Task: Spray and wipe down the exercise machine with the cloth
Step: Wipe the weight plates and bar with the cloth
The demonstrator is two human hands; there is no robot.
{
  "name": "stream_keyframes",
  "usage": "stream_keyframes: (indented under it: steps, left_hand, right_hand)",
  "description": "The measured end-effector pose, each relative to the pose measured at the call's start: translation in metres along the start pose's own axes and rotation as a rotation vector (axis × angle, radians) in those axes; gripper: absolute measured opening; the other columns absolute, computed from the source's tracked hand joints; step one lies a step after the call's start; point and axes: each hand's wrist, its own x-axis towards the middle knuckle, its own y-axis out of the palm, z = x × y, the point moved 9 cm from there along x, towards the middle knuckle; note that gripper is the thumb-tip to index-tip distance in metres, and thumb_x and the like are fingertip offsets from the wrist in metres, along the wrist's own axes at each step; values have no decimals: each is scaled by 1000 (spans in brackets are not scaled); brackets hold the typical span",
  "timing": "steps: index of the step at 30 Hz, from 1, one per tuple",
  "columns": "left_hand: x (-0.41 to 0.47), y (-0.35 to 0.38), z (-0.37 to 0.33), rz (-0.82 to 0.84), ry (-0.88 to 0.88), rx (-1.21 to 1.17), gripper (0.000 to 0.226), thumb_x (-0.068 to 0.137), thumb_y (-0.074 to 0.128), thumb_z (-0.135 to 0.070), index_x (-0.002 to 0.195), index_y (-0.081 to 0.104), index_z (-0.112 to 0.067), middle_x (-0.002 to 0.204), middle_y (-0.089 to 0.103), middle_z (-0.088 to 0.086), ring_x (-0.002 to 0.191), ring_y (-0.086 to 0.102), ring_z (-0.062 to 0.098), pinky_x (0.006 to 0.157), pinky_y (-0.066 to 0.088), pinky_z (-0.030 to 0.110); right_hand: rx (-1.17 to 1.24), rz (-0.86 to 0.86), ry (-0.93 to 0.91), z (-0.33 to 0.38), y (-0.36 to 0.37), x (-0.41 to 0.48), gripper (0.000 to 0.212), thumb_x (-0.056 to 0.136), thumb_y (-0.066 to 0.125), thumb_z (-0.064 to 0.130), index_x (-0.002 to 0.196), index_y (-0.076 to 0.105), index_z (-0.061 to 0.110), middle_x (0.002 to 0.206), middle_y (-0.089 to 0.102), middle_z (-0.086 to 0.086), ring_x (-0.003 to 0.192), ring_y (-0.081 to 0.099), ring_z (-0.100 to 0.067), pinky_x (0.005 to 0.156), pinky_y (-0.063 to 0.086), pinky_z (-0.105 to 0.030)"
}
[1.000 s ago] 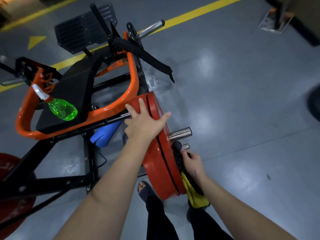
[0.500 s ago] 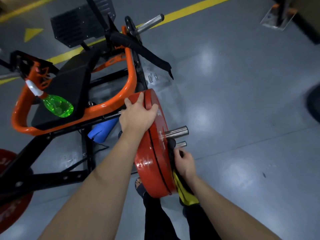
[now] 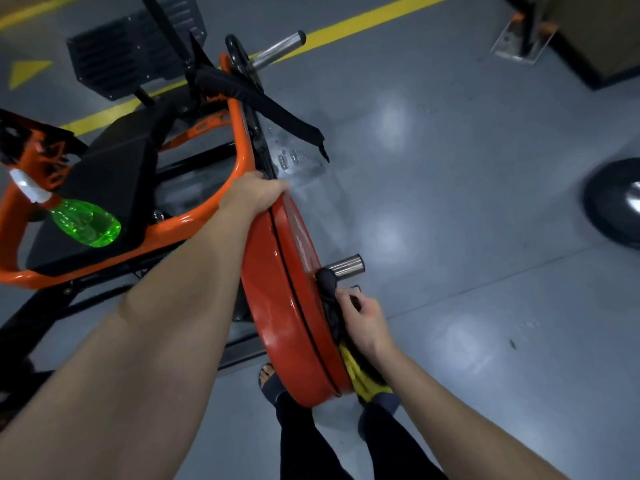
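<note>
Evidently limp, the black-and-yellow cloth [image 3: 360, 379] bunches in the curled fingers of the right hand [image 3: 362, 323] against the red weight plate [image 3: 277, 306], likely heavy and slick. The left hand [image 3: 258, 197] grips its twelve-o'clock rim. The green spray bottle [image 3: 85, 221] lies at nine o'clock.

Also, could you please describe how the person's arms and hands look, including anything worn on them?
Both arms are bare: the left forearm and right forearm show no sleeves up to the frame edge. The left hand and right hand wear no gloves; no watch, bracelet or ring shows on wrists or fingers.
</note>
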Motion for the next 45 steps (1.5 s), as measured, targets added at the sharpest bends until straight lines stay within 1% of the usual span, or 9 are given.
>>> stream_keyframes:
  steps: [3,8,12,16,24,29,32,36,45]
  left_hand:
    - [-23,-20,-12,-238,15,140,87,87,51,-77,152,43,-21,161,33,18,138,43,46,110,41,54]
    - [-99,36,7,46,-34,272,120,69,47,-98,162,-3,-40,171,-14,13,151,7,54,113,30,70]
    - [-97,24,12,-188,-17,170,76,93,44,-65,161,18,-44,171,8,9,141,29,52,107,40,54]
    - [-69,20,7,-141,-42,169,65,96,41,-54,159,30,-43,168,21,10,137,34,51,108,37,51]
    - [3,4,-8,0,0,2,58,82,56,-52,134,63,-28,143,59,9,129,56,36,109,45,42]
    - [-39,11,-16,8,-18,160,112,71,40,-99,161,21,-34,171,6,18,152,17,49,120,22,65]
    - [-79,35,-3,41,-35,244,117,73,43,-97,163,-1,-37,171,-12,15,154,-2,51,118,16,72]
    - [-81,21,5,-207,41,183,71,94,49,-57,159,29,-39,167,23,9,143,26,48,113,29,58]
    - [-36,3,-21,-120,191,-60,51,89,53,-40,138,61,-37,137,62,2,130,54,35,109,43,52]
  right_hand:
    - [14,3,92,-37,-9,-21,39,104,56,17,66,64,18,62,59,11,62,53,-2,63,43,-24]
    - [-146,9,286,-52,4,12,48,100,56,29,55,53,13,53,55,5,70,58,-18,64,39,-32]
    - [13,-73,136,12,19,52,34,97,60,39,68,73,26,78,75,6,88,70,-15,81,52,-32]
    - [107,-67,-42,39,18,42,28,101,59,32,78,74,29,83,72,16,87,65,-3,83,48,-23]
    - [-19,7,245,-85,-2,-13,43,103,56,24,60,65,24,57,62,8,61,58,-14,64,46,-32]
    - [-149,78,274,-71,-1,14,40,95,56,39,63,63,16,60,64,2,63,62,-16,69,53,-35]
    - [-147,41,219,-40,12,45,40,87,53,49,70,68,16,67,71,-4,73,70,-24,76,59,-44]
    - [72,-62,99,-4,16,47,27,97,60,39,76,75,30,85,76,10,86,68,-9,85,53,-32]
    - [-113,31,230,-66,9,8,42,87,51,52,68,66,18,56,66,0,56,65,-17,63,55,-40]
